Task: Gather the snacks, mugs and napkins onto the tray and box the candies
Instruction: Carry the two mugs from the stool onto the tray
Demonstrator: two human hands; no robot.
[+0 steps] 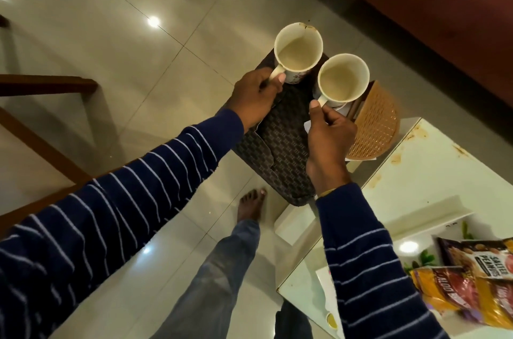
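Striped sleeves closest to view; from them, left hand point(254, 97) curls round the handle of one mug point(298, 51), thumb on top, and right hand point(329, 134) pinches the handle of the second mug point(343, 78). Both mugs hang over the dark woven tray point(280, 144), rims near each other. Risk, as I judge it: mugs knocking together on the way down, or the tray, overhanging the pale table point(433, 172), tipping under weight at its far end. Woven basket point(374, 124) crowds the tray's right side, paper beneath it. Snack packets point(477, 280) lie well apart, not yet gathered.
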